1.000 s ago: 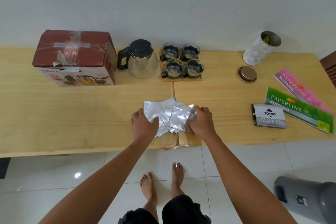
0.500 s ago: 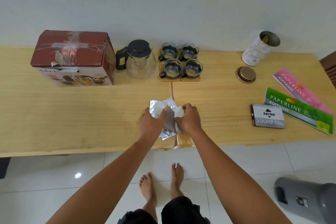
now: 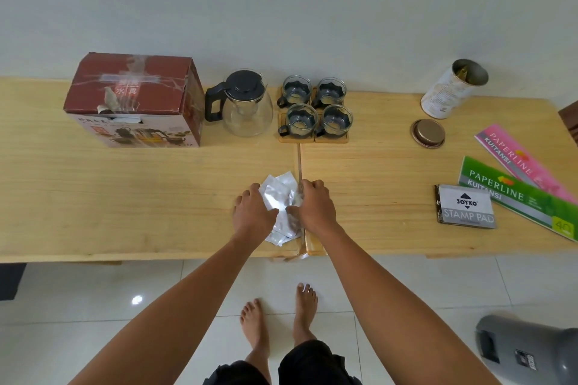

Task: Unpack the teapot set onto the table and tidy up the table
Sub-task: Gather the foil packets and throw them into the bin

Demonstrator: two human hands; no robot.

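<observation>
Both hands are on a pile of silver foil sachets [image 3: 279, 197] at the near middle of the surface [image 3: 125, 191], beside the seam between its two boards. The left hand [image 3: 254, 214] and right hand [image 3: 313, 208] press in from either side with curled fingers gripping the pile, evidently to gather it into one stack for removal.

The unpacked set stands in a row along the far edge: glass teapot [image 3: 247, 106] just right of the closed carton [image 3: 134, 100], then four glass cups [image 3: 316, 109] on wooden coasters, grouped tightly to leave working room.

Far right, an open tin [image 3: 450, 89] stands with its lid [image 3: 428, 133] nearby; this is judged the sachets' likely destination. Stationery lies near right, untidied.
</observation>
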